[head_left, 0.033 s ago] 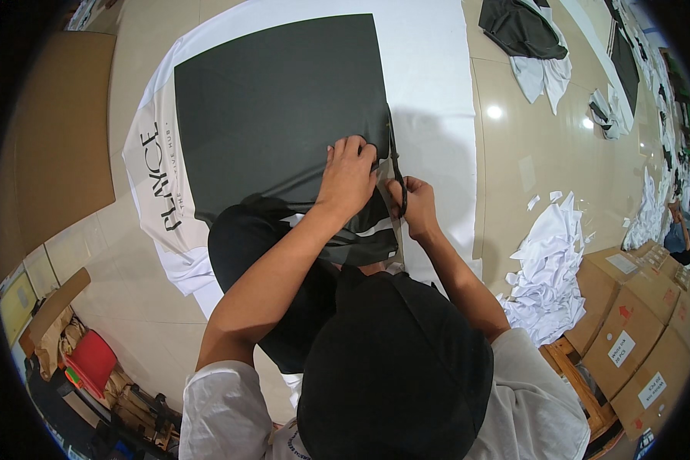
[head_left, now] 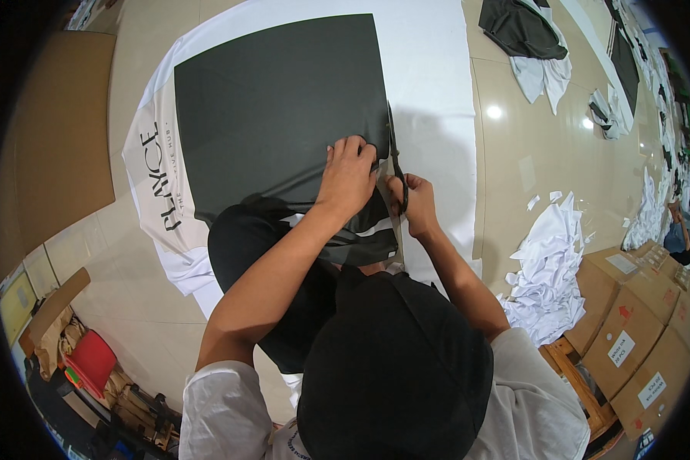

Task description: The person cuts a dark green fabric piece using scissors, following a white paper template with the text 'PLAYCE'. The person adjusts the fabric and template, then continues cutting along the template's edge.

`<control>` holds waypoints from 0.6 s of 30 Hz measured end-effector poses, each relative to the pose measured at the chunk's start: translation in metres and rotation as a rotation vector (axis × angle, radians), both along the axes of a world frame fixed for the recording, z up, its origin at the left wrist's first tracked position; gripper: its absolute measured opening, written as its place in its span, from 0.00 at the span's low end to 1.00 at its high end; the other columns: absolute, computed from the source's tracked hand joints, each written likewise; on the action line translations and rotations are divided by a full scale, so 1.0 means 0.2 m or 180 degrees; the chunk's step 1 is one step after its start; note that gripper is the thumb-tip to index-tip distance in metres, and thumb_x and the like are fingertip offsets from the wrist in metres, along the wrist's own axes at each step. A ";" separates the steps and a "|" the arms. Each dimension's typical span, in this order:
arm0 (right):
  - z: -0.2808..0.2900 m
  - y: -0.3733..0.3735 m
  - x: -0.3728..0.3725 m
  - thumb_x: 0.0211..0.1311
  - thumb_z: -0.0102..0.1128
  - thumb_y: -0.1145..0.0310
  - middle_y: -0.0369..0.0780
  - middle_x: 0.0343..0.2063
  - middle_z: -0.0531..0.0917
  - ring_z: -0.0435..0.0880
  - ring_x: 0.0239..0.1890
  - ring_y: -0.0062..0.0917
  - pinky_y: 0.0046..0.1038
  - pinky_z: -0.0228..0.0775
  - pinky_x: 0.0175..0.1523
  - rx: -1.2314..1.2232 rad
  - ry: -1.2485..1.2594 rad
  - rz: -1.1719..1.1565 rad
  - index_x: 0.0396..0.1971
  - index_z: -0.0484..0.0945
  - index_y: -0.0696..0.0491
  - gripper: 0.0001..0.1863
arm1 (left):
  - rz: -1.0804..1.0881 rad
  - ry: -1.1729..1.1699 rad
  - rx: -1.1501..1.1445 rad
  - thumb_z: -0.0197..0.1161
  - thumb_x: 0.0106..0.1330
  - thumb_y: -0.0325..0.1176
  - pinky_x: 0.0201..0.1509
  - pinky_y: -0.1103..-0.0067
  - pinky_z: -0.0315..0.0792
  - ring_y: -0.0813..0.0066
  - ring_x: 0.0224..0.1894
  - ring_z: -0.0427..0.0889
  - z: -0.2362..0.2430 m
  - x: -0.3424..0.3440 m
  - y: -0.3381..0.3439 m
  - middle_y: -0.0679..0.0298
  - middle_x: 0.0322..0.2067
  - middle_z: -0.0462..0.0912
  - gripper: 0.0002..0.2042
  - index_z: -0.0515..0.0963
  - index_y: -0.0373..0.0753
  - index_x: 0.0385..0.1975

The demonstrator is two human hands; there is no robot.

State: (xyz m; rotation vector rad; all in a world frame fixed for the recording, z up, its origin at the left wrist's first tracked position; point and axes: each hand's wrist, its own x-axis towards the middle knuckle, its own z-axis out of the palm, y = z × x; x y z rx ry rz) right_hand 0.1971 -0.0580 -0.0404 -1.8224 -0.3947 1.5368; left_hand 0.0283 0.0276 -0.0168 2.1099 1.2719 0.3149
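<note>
A large dark grey fabric panel (head_left: 276, 107) lies on a white cloth (head_left: 429, 69) spread over the floor. My left hand (head_left: 349, 178) rests on the panel near its right edge, its fingers curled on a gathered fold. Close beside it, my right hand (head_left: 415, 203) holds dark scissors (head_left: 395, 153) by the handles. Their blades point away from me along the panel's right edge. Nearer to me, the dark fabric is bunched and shows a light stripe (head_left: 372, 228). My forearms and black-clad knee hide part of the cloth.
A heap of white fabric scraps (head_left: 548, 268) lies to the right, beside stacked cardboard boxes (head_left: 625, 322). Dark and white garments (head_left: 525, 34) lie at the far right. A brown board (head_left: 61, 130) lies at the left, with a red object (head_left: 92, 360) at the lower left.
</note>
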 end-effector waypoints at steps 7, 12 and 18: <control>-0.01 0.09 0.02 0.62 0.75 0.56 0.34 0.20 0.81 0.78 0.18 0.19 0.25 0.67 0.25 0.0153 -0.0002 -0.0014 0.27 0.82 0.57 0.19 | -0.0016 0.0035 -0.0062 0.74 0.61 0.22 0.78 0.48 0.68 0.44 0.67 0.74 0.01 0.00 0.00 0.55 0.58 0.77 0.16 0.80 0.37 0.47; 0.00 0.13 0.01 0.61 0.76 0.55 0.33 0.20 0.80 0.78 0.19 0.18 0.24 0.66 0.26 0.0138 -0.0056 -0.0013 0.27 0.82 0.57 0.19 | -0.0019 0.0031 -0.0066 0.73 0.60 0.22 0.78 0.48 0.68 0.44 0.67 0.74 0.02 -0.01 0.00 0.54 0.59 0.77 0.16 0.80 0.37 0.47; -0.01 0.13 0.01 0.61 0.76 0.57 0.34 0.20 0.80 0.77 0.19 0.18 0.25 0.65 0.25 0.0022 -0.0125 0.0002 0.28 0.82 0.56 0.18 | -0.0004 0.0024 -0.0065 0.74 0.60 0.22 0.77 0.48 0.68 0.44 0.67 0.74 0.02 0.00 0.00 0.54 0.59 0.77 0.16 0.80 0.37 0.47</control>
